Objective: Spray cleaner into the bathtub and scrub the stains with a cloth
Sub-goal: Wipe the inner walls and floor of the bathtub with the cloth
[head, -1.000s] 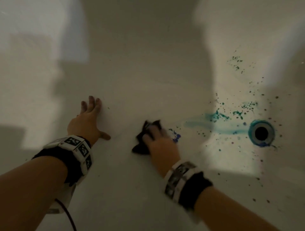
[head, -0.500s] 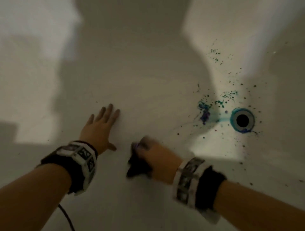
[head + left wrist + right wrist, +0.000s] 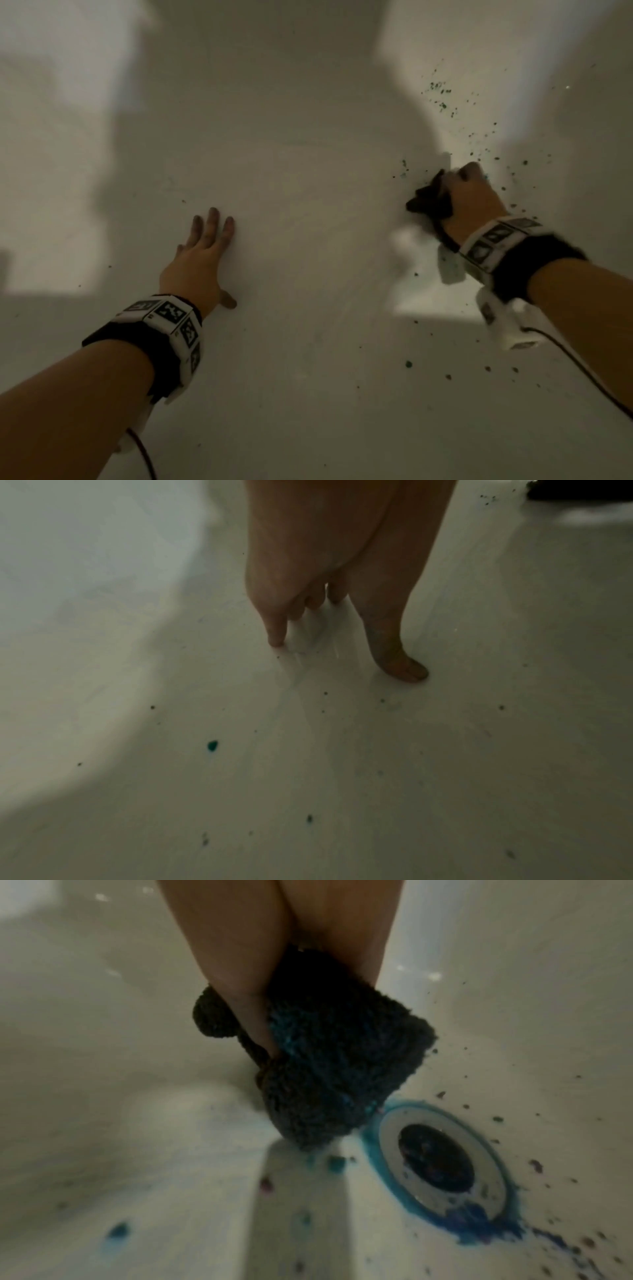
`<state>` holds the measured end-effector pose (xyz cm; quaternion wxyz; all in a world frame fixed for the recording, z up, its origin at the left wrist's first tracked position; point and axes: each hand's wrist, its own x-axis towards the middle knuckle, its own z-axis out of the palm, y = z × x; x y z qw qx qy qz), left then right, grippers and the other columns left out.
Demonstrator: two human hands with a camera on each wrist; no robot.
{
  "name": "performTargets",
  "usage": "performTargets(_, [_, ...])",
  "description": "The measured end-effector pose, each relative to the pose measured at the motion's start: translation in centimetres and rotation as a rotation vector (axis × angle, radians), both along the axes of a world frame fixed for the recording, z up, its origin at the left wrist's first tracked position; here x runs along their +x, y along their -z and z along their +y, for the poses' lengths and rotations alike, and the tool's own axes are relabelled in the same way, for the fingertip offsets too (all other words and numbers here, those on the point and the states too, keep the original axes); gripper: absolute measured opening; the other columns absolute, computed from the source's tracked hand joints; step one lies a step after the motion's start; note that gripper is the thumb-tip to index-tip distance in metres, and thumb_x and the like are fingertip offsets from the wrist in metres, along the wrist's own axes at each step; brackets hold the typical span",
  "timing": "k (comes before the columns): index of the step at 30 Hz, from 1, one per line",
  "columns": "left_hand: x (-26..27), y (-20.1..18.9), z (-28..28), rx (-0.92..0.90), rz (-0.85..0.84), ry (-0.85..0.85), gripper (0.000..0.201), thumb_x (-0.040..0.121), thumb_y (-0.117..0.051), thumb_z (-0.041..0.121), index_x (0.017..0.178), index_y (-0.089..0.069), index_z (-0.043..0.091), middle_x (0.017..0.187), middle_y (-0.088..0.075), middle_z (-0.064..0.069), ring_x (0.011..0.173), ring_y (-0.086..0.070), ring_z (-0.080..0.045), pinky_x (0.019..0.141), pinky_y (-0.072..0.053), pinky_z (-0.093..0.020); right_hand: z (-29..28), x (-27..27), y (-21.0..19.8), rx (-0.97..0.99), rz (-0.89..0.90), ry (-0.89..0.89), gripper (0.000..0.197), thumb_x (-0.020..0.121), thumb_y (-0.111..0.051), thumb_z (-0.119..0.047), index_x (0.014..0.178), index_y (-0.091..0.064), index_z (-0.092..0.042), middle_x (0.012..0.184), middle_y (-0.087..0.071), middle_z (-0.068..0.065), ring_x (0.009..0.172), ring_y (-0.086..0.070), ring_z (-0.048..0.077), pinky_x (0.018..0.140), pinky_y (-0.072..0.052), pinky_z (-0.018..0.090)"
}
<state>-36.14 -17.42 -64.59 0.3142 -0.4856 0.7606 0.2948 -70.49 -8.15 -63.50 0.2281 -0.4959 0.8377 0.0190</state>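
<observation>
**Hands and cloth on the bathtub floor, beside the drain**

Surroundings. The white bathtub (image 3: 308,171) fills every view; its floor lies partly in shadow, with brighter patches toward the left and right walls. Green and dark specks (image 3: 442,99) scatter up the right wall and over the floor near the right arm. In the right wrist view the drain (image 3: 435,1158) shows as a metal ring round a dark hole, edged by a blue stain (image 3: 486,1229) that thickens on its near side; small blue blots (image 3: 118,1229) lie on the floor apart from it. From the head view the drain itself is hidden behind the right hand and wrist band. A cable (image 3: 582,373) trails from the right wrist band across the tub floor.

Grip and cloth. The right hand (image 3: 469,202) is closed round a dark, fuzzy cloth (image 3: 329,1056), thumb on one side and fingers on the other; the bunched cloth sticks out past the fingertips and its lower end touches the floor just beside the drain ring. Teal streaks show in its pile. The left hand (image 3: 198,260) lies flat, fingers straight and spread, palm down on the floor toward the tub's middle, well apart from the cloth and holding nothing.
</observation>
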Motion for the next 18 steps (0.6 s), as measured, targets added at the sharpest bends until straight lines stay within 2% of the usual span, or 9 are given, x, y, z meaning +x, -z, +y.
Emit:
performTargets(2, [0.0, 0.0, 0.0, -0.002, -0.008, -0.001, 0.131, 0.065, -0.083, 0.024, 0.143, 0.022, 0.025, 0.149, 0.032, 0.008, 0.142, 0.021, -0.017, 0.116, -0.007, -0.038, 0.5, 0.8, -1.8, -0.007, -0.049, -0.013, 0.032, 0.085, -0.062, -0.034, 0.102, -0.054, -0.008, 0.110, -0.041, 0.009, 0.091, -0.049, 0.028, 0.071, -0.033, 0.024])
performTargets(3, [-0.1, -0.1, -0.1, -0.003, -0.014, 0.000, 0.131, 0.065, -0.083, 0.024, 0.144, 0.021, 0.025, 0.149, 0.032, 0.007, 0.142, 0.021, -0.017, 0.116, -0.007, -0.038, 0.8, 2.5, -3.2, -0.008, -0.143, -0.036, 0.029, 0.085, -0.060, -0.038, 0.099, -0.054, -0.014, 0.104, -0.040, 0.001, 0.088, -0.045, 0.018, 0.069, -0.035, 0.021])
performTargets(5, [-0.2, -0.1, 0.0, -0.002, -0.023, 0.005, 0.131, 0.064, -0.083, 0.024, 0.145, 0.020, 0.026, 0.149, 0.032, 0.007, 0.142, 0.021, -0.017, 0.117, -0.008, -0.039, 2.0, 6.7, -5.0, -0.003, -0.440, -0.197, 0.022, 0.086, -0.060, -0.037, 0.097, -0.055, -0.019, 0.093, -0.044, -0.017, 0.081, -0.040, 0.002, 0.067, -0.039, 0.018])
performTargets(6, [-0.2, -0.2, 0.0, -0.004, -0.023, 0.004, 0.131, 0.064, -0.083, 0.024, 0.145, 0.020, 0.026, 0.150, 0.032, 0.007, 0.142, 0.021, -0.017, 0.117, -0.009, -0.039, 2.9, 9.0, -5.5, 0.031, -0.580, -0.306, 0.020, 0.086, -0.063, -0.029, 0.101, -0.056, -0.018, 0.096, -0.048, -0.019, 0.080, -0.043, 0.001, 0.072, -0.038, 0.015])
performTargets(8, [-0.2, -0.1, 0.0, -0.014, -0.018, 0.003, 0.130, 0.064, -0.083, 0.024, 0.145, 0.018, 0.027, 0.150, 0.031, 0.007, 0.142, 0.020, -0.017, 0.117, -0.011, -0.040, 5.4, 13.7, -6.3, 0.165, -0.748, -0.486, 0.033, 0.084, -0.064, -0.013, 0.116, -0.054, -0.009, 0.118, -0.048, 0.002, 0.096, -0.051, 0.016, 0.080, -0.032, 0.016])
performTargets(10, [-0.2, -0.1, 0.0, -0.027, -0.010, 0.008, 0.130, 0.063, -0.084, 0.024, 0.146, 0.017, 0.027, 0.151, 0.030, 0.007, 0.142, 0.019, -0.017, 0.118, -0.012, -0.040, 7.2, 17.4, -6.2, 0.260, -0.834, -0.678, 0.035, 0.086, -0.060, -0.012, 0.119, -0.050, -0.005, 0.122, -0.042, 0.015, 0.100, -0.052, 0.031, 0.082, -0.039, 0.025])
performTargets(12, [0.0, 0.0, 0.0, -0.029, -0.003, 0.004, 0.131, 0.062, -0.085, 0.024, 0.146, 0.016, 0.027, 0.151, 0.030, 0.008, 0.142, 0.019, -0.017, 0.117, -0.012, -0.040, 8.1, 19.2, -5.4, 0.336, -0.831, -0.804, 0.041, 0.088, -0.058, -0.014, 0.126, -0.045, -0.006, 0.126, -0.036, 0.016, 0.103, -0.047, 0.034, 0.088, -0.043, 0.037])
performTargets(14, [0.2, 0.1, 0.0, -0.028, 0.009, -0.010, 0.132, 0.061, -0.085, 0.023, 0.146, 0.016, 0.027, 0.151, 0.029, 0.008, 0.142, 0.019, -0.016, 0.117, -0.011, -0.040, 7.7, 18.8, -3.6, 0.448, -0.726, -0.815, 0.046, 0.091, -0.054, -0.017, 0.133, -0.038, -0.007, 0.134, -0.029, 0.016, 0.114, -0.040, 0.035, 0.096, -0.040, 0.042])
performTargets(18, [0.2, 0.1, 0.0, -0.015, 0.012, -0.019, 0.132, 0.062, -0.085, 0.023, 0.145, 0.018, 0.028, 0.150, 0.030, 0.009, 0.141, 0.021, -0.014, 0.117, -0.009, -0.039, 5.9, 14.8, -1.2, 0.412, -0.494, -0.510, 0.046, 0.095, -0.045, -0.011, 0.139, -0.032, -0.008, 0.141, -0.028, 0.013, 0.124, -0.036, 0.032, 0.098, -0.037, 0.039])
